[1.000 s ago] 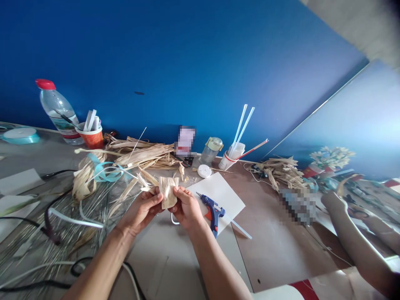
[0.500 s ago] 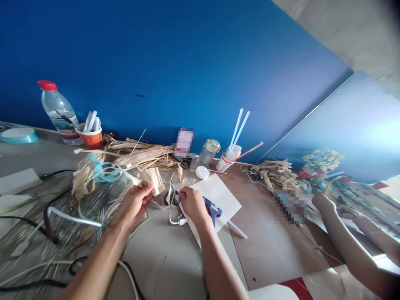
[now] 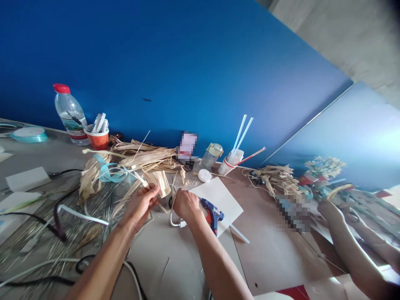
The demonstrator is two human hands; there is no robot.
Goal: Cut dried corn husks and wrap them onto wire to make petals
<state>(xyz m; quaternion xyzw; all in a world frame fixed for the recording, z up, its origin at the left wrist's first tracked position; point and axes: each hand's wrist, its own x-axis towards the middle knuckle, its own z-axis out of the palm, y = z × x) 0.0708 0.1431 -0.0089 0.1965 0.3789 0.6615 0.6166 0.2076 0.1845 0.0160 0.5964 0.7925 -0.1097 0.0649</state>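
Note:
My left hand (image 3: 145, 202) pinches a pale, dried corn husk (image 3: 161, 183) that stands up from its fingertips. Just to the right, my right hand (image 3: 186, 204) is closed with its knuckles up. A dark loop (image 3: 171, 201) shows at its left edge, but what its fingers hold is hidden. Right of this hand lies a blue glue gun (image 3: 213, 214) on a white sheet (image 3: 229, 200). A white USB cable (image 3: 178, 224) lies below the hand. Behind both hands is a pile of dried husks (image 3: 150, 157).
At left stand a red-capped bottle (image 3: 70, 114) and an orange cup (image 3: 97, 139); thin wires (image 3: 96, 204) and cables spread in front. A lidded jar (image 3: 212, 156) and a cup with glue sticks (image 3: 226, 166) stand along the blue wall. At right are another person's arms (image 3: 346, 241).
My right hand has moved left, closer to my left hand, and covers most of the dark loop. More of the glue gun shows. The view has shifted slightly left.

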